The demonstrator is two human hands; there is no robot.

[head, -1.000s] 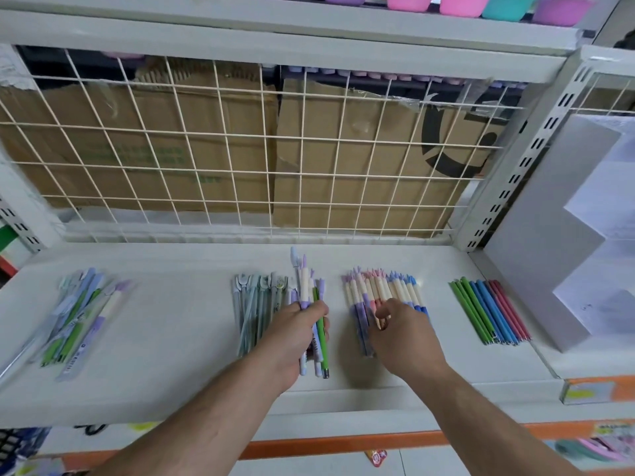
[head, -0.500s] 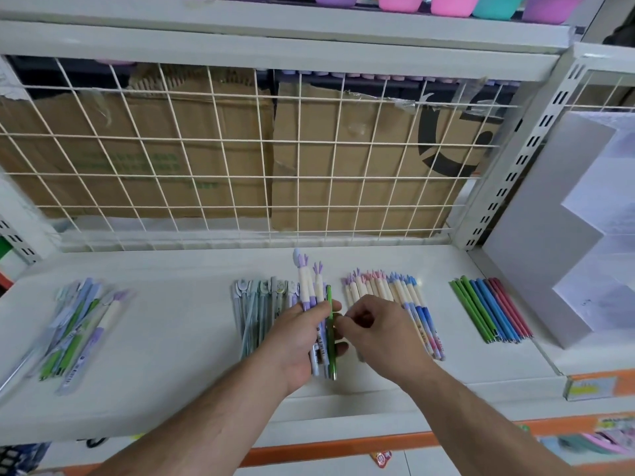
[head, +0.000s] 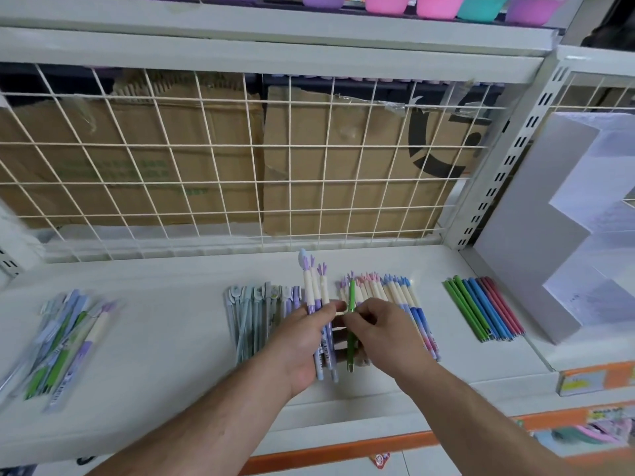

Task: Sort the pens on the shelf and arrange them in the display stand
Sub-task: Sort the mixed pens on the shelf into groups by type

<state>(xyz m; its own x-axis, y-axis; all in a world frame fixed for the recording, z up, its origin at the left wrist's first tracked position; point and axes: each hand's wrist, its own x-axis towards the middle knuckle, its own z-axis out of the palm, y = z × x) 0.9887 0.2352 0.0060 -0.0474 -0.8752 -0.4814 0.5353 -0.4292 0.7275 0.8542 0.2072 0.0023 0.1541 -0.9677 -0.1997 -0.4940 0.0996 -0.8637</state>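
Observation:
My left hand (head: 302, 341) grips a small bundle of purple-and-cream pens (head: 318, 297) over the middle of the white shelf (head: 165, 338), tops pointing away. My right hand (head: 381, 333) pinches a green pen (head: 351, 324) just right of that bundle, above a row of cream pens with purple, pink and blue ends (head: 402, 300). A grey pen group (head: 254, 314) lies left of my left hand. Green, blue and red slim pens (head: 481, 307) lie at the right. A mixed heap of pens (head: 65, 338) sits far left. The stepped white display stand (head: 549, 235) is at the right.
A white wire grid (head: 240, 159) closes the back of the shelf, with cardboard boxes (head: 343, 159) behind it. Coloured bowls (head: 436, 5) stand on the shelf above. An orange strip (head: 343, 451) runs along the shelf front below.
My right hand left the cream pen row, came to my left hand and drew the green pen out of the bundle to the right. My left hand raised the bundle slightly.

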